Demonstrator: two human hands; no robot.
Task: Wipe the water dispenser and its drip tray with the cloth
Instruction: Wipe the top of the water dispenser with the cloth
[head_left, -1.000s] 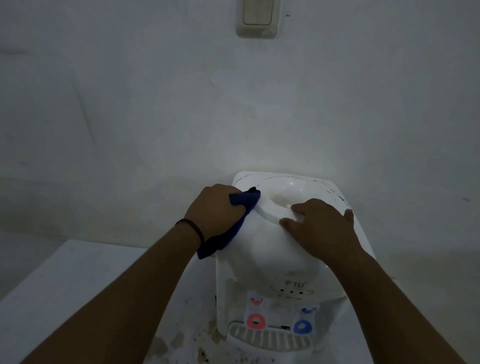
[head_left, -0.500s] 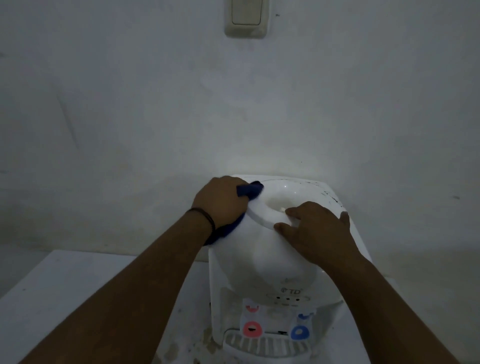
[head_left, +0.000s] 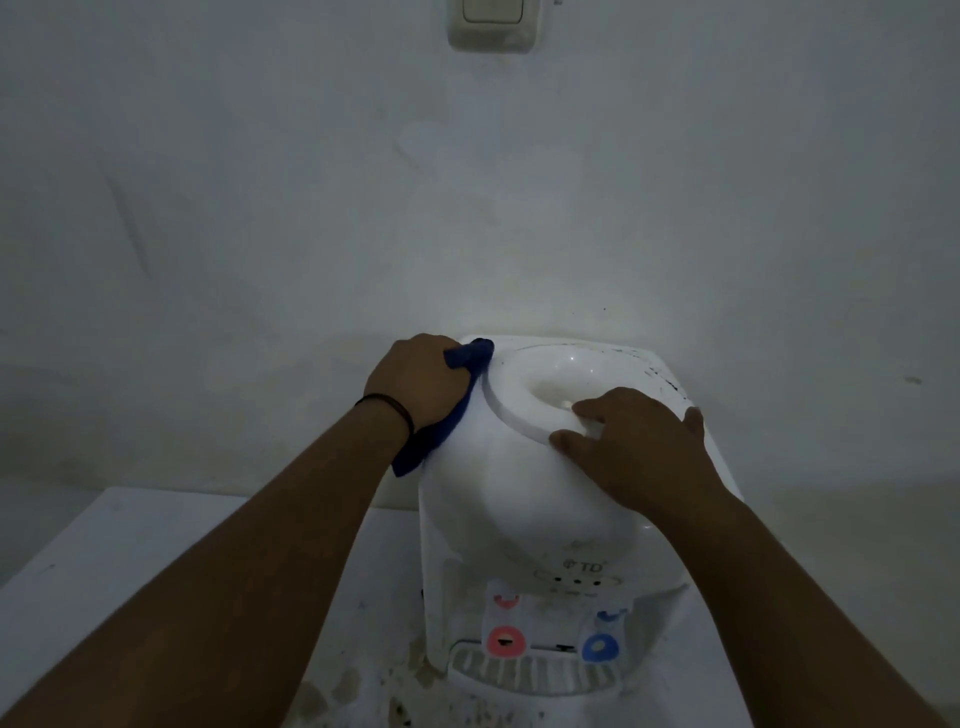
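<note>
White dispenser (head_left: 530, 499) standing on white table (head_left: 130, 571), back against wall (head_left: 467, 208). Left hand (head_left: 421, 382) at dispenser's top left rear edge, fingers curled round blue cloth (head_left: 441, 410), grasping it and pressing it onto the casing. Cloth bunched at top beside the hand, tail hanging down past wrist along dispenser's left side. Black band (head_left: 387, 408) on left wrist. Right hand (head_left: 639, 447) laid flat on dispenser top, fingers (head_left: 576, 441) relaxed and spread, released, gripping nothing; fingertips touching raised ring round bottle well (head_left: 556, 384), thumb toward right edge. Dark specks on top right rear of dispenser. Lower front: red tap (head_left: 503, 640) on left, blue tap (head_left: 597, 647) on right, logo and small dots above them. Drip tray (head_left: 519, 673) with slatted grille just below taps, at bottom edge of view, untouched by either hand. Brownish stains (head_left: 337, 691) on table in front left of dispenser, likely dirt or dried water, light too dim to tell. Wall switch (head_left: 492, 23) high above, near top edge of view. Both forearms bare, reaching in from the bottom corners.
</note>
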